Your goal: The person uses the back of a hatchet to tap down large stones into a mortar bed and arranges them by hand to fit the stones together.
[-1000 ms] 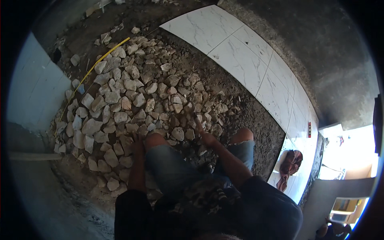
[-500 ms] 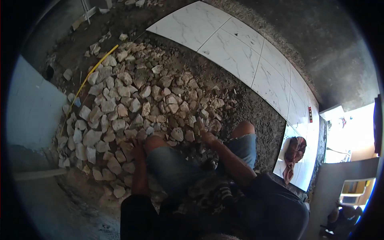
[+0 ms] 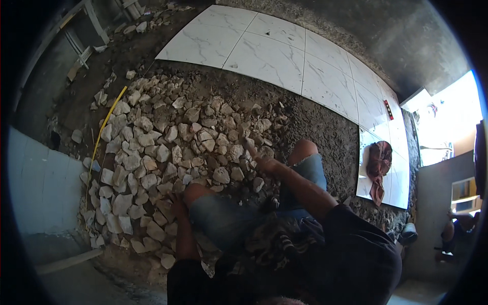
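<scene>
I sit or squat over a bed of broken, pale stones (image 3: 132, 161) that covers the ground in front of me and to my left. My right hand (image 3: 270, 166) is closed round a short tan stick-like thing (image 3: 249, 146), which points forward over the stones; its far end is hard to make out. Beside my left knee, my left hand (image 3: 178, 206) rests on the stones with its fingers stretched out. The light is dim there, and no held object shows in it.
White veined tiles (image 3: 274, 58) run along the far and right side, bordered by dark rough soil (image 3: 328, 129). On them lie a reddish-brown cloth (image 3: 379, 160) and a small red level (image 3: 388, 110). A yellow strip (image 3: 105, 122) edges the stones. Another person (image 3: 452, 231) is at far right.
The view has turned, shifting the tiles and stones leftward. My right hand still grips the tan thing, and my left hand stays on the stones by the knee.
</scene>
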Demonstrator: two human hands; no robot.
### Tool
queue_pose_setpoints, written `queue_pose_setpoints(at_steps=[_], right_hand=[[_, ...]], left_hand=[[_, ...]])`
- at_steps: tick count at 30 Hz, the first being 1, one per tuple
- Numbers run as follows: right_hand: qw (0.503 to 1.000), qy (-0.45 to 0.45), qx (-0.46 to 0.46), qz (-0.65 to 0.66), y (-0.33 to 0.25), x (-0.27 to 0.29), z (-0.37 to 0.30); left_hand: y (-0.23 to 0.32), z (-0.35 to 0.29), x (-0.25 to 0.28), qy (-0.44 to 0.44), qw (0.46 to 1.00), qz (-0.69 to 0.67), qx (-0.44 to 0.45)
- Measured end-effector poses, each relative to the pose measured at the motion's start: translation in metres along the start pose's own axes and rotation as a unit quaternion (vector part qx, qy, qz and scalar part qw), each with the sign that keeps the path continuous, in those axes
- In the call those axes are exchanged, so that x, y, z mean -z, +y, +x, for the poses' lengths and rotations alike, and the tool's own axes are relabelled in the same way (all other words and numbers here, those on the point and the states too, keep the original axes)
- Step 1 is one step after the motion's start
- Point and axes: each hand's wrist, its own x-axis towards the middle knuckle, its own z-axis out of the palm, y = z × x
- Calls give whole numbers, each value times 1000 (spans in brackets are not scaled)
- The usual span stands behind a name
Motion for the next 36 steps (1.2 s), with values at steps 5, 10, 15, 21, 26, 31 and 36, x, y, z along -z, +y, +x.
queue_pose_setpoints(at_steps=[5, 10, 15, 21, 26, 31, 36], right_hand=[[968, 150, 140, 144, -140, 28, -92], [789, 426, 437, -70, -142, 107, -82], [896, 382, 198, 113, -70, 6, -8], [982, 92, 78, 145, -23, -28, 1], [962, 192, 134, 142, -51, -4, -28], [933, 291, 203, 61, -46, -38, -11], [977, 25, 191, -86, -56, -10, 3]], left_hand=[[-94, -22, -27, 31, 990, 139, 23], [-3, -9, 31, -89, 995, 6, 45], [-10, -2, 38, -96, 995, 18, 16], [-32, -11, 17, -37, 998, 22, 42], [-16, -18, 23, -92, 992, -57, 68], [-22, -11, 23, -41, 998, -27, 49], [-21, -10, 20, -91, 992, -57, 64]])
